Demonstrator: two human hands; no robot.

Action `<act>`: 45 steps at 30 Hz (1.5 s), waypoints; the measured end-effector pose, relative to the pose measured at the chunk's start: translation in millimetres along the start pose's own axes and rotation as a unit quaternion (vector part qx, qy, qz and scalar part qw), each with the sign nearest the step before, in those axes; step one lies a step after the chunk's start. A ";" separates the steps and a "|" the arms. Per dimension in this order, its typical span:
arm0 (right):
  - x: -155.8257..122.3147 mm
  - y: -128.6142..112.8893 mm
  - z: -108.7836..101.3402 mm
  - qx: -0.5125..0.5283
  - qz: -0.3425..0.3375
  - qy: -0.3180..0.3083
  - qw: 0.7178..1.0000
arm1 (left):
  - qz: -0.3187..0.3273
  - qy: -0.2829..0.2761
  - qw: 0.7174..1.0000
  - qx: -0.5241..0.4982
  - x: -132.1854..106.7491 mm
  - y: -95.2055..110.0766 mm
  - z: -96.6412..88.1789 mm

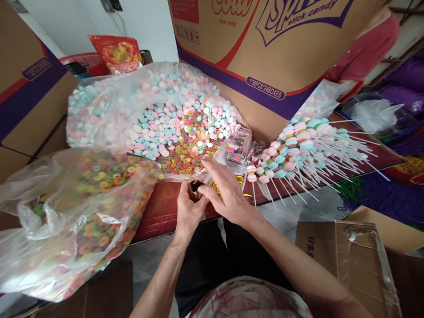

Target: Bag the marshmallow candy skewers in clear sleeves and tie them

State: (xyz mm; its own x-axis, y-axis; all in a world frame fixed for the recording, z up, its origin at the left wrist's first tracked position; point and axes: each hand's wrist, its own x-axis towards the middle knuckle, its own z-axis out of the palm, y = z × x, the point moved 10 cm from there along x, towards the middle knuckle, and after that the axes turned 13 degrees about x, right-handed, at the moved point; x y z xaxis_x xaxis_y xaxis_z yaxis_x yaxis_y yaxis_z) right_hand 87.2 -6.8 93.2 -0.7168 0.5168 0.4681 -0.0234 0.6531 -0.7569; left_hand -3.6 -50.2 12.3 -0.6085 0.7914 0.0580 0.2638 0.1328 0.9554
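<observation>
My left hand (190, 207) is closed around a small shiny brown thing with a dark hollow (195, 185); its kind is not clear. My right hand (228, 192) reaches in from the right, fingers stretched forward and thumb against that thing. Under the right hand lie gold twist ties (240, 180), partly hidden. Just beyond the hands are loose ring gummies (180, 160) and pastel marshmallows (155, 130), spilling from a clear bag (102, 101). A stack of small printed packets (238, 143) sits beyond the right hand. To its right, marshmallow-and-gummy sticks (298, 143) lie piled, white sticks pointing outward.
A clear bag of ring gummies (99, 212) hangs over the left front edge of the red table (155, 216). A large carton (232, 57) stands behind. An open cardboard box (354, 260) is at lower right. Another person's red sleeve (367, 48) shows at upper right.
</observation>
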 end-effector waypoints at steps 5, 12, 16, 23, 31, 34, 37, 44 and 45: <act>-9.2 -0.8 17.3 0.017 -0.020 -0.088 0.996 | 0.049 0.056 0.997 0.001 -4.2 5.6 -12.1; -29.0 32.6 -18.0 0.113 0.104 0.098 0.983 | 0.104 0.033 0.993 0.037 -13.6 16.6 -16.6; -34.8 33.6 -6.9 0.139 0.116 0.123 0.976 | 0.118 -0.062 0.991 -0.001 -22.2 11.1 -8.7; -29.3 46.7 -0.3 0.256 0.132 0.153 0.945 | 0.084 -0.129 0.974 -0.166 -19.5 -6.2 -19.9; -21.8 30.2 2.0 0.259 0.040 0.126 0.957 | 0.084 -0.072 0.988 -0.104 -6.9 -7.9 -30.2; -22.7 27.4 6.4 0.264 0.015 0.103 0.959 | 0.101 -0.039 0.989 -0.102 -5.7 -5.9 -36.6; -24.9 25.1 9.8 0.260 0.005 0.072 0.963 | 0.114 0.010 0.988 -0.103 -5.7 -7.5 -48.6; -28.5 57.7 6.4 0.356 0.169 0.166 0.904 | 0.159 0.066 0.985 -0.032 -12.2 -8.3 -62.5; -26.9 59.2 10.2 0.347 0.186 0.155 0.906 | 0.162 0.064 0.984 -0.022 -13.9 -7.9 -62.2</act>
State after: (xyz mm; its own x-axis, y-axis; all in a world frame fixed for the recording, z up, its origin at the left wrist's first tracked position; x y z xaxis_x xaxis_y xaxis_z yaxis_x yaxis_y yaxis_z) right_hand 98.1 12.3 31.1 -0.5379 0.8304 0.1453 -0.3296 -0.0486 -0.9429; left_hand -43.8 -99.3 21.9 -0.5871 0.7065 0.3951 0.4287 -0.1427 0.8921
